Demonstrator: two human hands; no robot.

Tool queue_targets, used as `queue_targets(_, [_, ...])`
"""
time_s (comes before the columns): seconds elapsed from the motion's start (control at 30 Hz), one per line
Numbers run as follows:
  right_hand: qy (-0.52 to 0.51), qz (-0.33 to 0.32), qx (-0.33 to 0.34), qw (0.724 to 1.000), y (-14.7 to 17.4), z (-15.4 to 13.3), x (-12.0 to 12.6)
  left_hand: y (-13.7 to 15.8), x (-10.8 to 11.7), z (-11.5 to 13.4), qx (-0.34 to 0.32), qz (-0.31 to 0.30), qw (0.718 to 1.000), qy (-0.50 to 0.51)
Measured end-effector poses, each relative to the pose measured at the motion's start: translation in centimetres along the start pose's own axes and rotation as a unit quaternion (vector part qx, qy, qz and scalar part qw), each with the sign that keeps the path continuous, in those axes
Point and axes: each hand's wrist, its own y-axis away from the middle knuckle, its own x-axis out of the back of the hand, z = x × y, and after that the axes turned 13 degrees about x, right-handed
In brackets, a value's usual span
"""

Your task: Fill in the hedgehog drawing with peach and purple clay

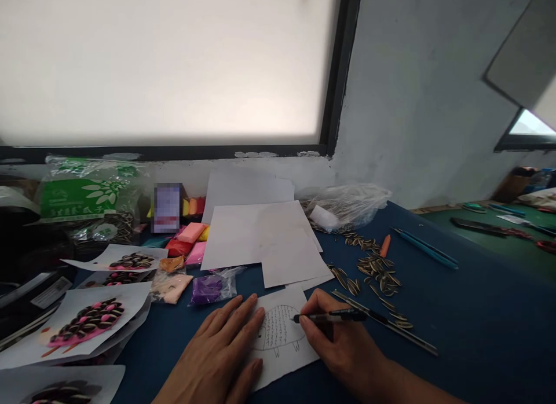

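Note:
My right hand pinches a black pen, its tip at the drawing on a small white sheet of paper. The drawing shows a rounded animal body with wavy lines across it and short legs below. Flat on the sheet's left side lies my left hand, fingers stretched out, covering part of the drawing. Beside my right hand a thin dark rod, perhaps tweezers or another pen, rests on the blue table.
Sunflower seeds, an orange stick and a teal pen-like tool lie to the right. White sheets are stacked behind. Seed-decorated pictures, coloured clay packets and a green seed bag occupy the left.

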Motion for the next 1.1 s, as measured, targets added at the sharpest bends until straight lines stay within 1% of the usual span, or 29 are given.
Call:
queue_targets(0.17, [0.011, -0.016, 0.004, 1.0, 0.01, 0.18, -0.04, -0.03, -0.03, -0.05, 0.001, -0.006, 1.0, -0.012])
queue_targets(0.33, [0.013, -0.026, 0.01, 1.0, 0.07, 0.19, -0.12, 0.08, -0.06, -0.1, 0.001, -0.008, 1.0, -0.003])
queue_targets(0.53, [0.029, -0.016, 0.008, 0.999, 0.02, 0.13, -0.13, -0.04, -0.06, -0.05, -0.003, -0.008, 1.0, -0.009])
queue_targets(0.77, [0.01, -0.03, 0.013, 0.999, 0.06, 0.38, -0.19, -0.03, -0.04, -0.03, -0.002, -0.002, 1.0, -0.02])
queue_targets(1.1, [0.008, -0.023, 0.015, 1.0, 0.07, 0.45, -0.19, 0.11, 0.11, -0.05, -0.018, 0.0, 0.999, -0.043])
